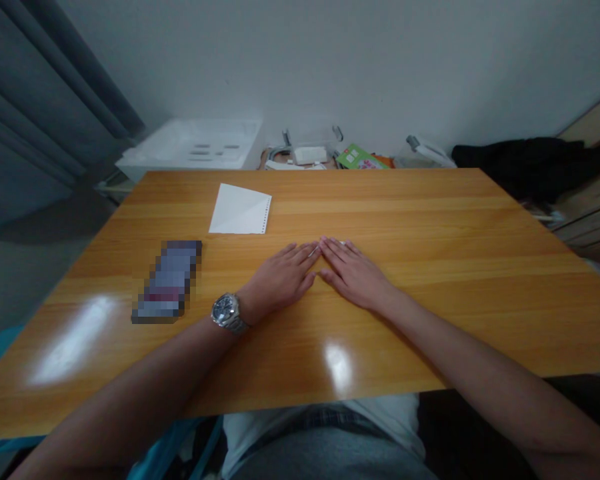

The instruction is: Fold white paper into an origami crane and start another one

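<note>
My left hand lies flat, palm down, on the wooden table, fingers stretched out; a silver wristwatch sits on its wrist. My right hand lies flat beside it, fingers extended, and the fingertips of both hands nearly touch at the table's middle. Neither hand holds anything. A white sheet of paper with a perforated right edge lies a little beyond the hands, to the left. A blurred rectangular object rests left of my left hand.
Past the table's far edge, by the wall, are a white plastic box, white devices with cables, a green packet and dark cloth on wooden furniture at right. A grey curtain hangs at left.
</note>
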A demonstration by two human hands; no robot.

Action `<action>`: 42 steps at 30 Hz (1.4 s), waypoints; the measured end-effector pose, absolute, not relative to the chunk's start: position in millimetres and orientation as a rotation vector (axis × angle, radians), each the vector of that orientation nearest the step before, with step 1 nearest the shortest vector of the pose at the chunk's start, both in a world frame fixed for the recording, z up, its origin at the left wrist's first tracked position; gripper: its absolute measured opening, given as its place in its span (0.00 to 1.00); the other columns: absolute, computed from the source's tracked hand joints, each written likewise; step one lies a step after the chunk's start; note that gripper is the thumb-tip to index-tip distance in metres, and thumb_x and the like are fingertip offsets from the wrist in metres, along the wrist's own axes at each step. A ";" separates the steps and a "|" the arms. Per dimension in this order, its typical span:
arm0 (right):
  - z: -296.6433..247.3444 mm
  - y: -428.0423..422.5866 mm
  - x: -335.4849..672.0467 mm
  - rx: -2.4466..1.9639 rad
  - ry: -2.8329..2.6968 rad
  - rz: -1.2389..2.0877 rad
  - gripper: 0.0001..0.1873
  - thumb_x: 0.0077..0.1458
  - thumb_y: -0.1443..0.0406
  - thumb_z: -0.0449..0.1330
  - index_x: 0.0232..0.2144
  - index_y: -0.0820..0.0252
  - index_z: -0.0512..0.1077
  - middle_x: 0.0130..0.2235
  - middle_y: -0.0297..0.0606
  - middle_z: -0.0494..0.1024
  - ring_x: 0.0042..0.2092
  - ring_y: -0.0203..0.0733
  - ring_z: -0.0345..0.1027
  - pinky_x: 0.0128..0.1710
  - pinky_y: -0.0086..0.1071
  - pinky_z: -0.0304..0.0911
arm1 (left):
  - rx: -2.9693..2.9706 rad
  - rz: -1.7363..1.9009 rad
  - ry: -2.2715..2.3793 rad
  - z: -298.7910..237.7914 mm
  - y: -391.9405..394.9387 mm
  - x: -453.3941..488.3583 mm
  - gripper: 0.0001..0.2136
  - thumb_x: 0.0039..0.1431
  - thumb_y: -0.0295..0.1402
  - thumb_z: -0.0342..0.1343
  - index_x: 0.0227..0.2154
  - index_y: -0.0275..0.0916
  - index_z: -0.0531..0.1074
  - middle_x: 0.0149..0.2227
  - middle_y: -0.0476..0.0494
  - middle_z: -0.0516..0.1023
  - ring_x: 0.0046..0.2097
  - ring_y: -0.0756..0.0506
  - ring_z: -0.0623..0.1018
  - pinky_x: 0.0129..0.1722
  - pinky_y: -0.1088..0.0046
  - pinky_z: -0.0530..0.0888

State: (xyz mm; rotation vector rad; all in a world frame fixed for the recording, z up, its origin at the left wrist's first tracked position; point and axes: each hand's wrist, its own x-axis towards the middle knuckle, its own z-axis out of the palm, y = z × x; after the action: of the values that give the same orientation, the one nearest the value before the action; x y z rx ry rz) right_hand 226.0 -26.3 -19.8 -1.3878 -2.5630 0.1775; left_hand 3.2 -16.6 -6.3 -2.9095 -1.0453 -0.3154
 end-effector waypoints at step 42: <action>-20.9 -21.4 229.7 -1.373 -2.550 0.251 0.37 0.71 0.49 0.39 0.72 0.66 0.48 0.73 0.48 0.47 0.74 0.46 0.38 0.73 0.47 0.41 | -2.949 -0.301 -1.082 -13.0 -19.5 -0.5 0.26 0.73 0.35 0.38 0.70 0.32 0.53 0.71 0.34 0.55 0.72 0.41 0.56 0.71 0.54 0.53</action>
State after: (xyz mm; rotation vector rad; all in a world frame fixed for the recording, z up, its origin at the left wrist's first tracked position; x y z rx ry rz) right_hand 229.7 -21.4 -20.9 -1.3733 -2.5502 0.2509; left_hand -0.5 -19.5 -13.0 -2.9493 -1.0822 -0.3010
